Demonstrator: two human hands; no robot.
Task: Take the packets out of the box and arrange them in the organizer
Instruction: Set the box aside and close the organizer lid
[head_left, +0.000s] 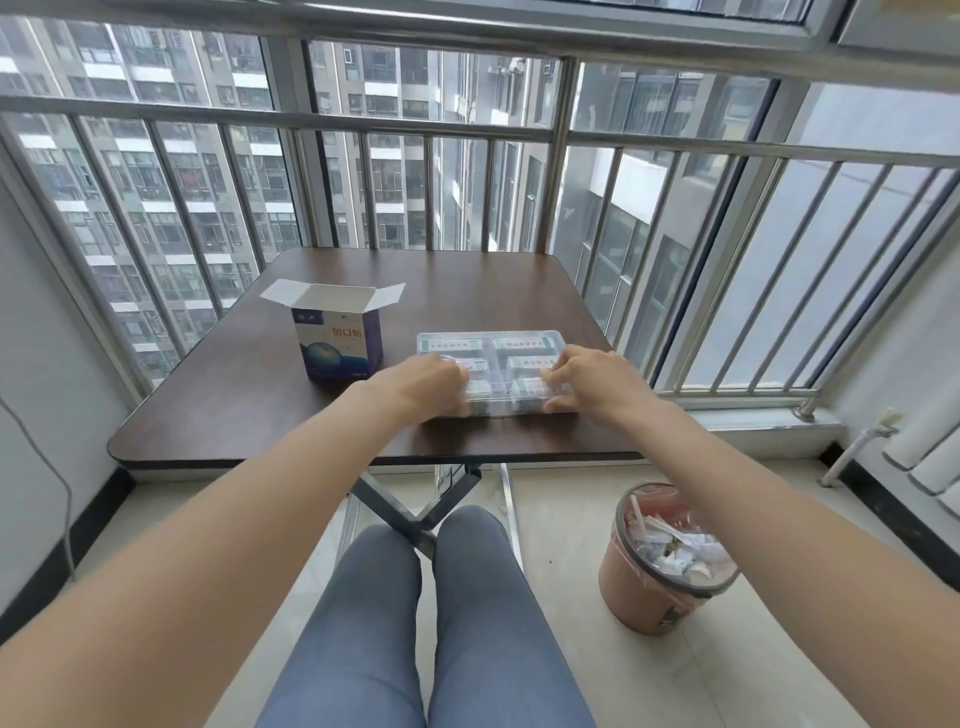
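On the dark table (249, 405), the open box (340, 332) stands at the left. Just right of it, the left hand (423, 387) and right hand (584, 382) grip the near edge of the clear organizer (491, 371), fingers curled round it, packets (452, 344) inside.

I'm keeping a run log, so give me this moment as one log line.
box: open, upright, left of organizer | organizer: packets inside | left hand, right hand: on organizer's near edge

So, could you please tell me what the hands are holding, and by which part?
Both hands, left and right, rest on the clear organizer, at its near corners; whether either grip closes round it cannot be told.
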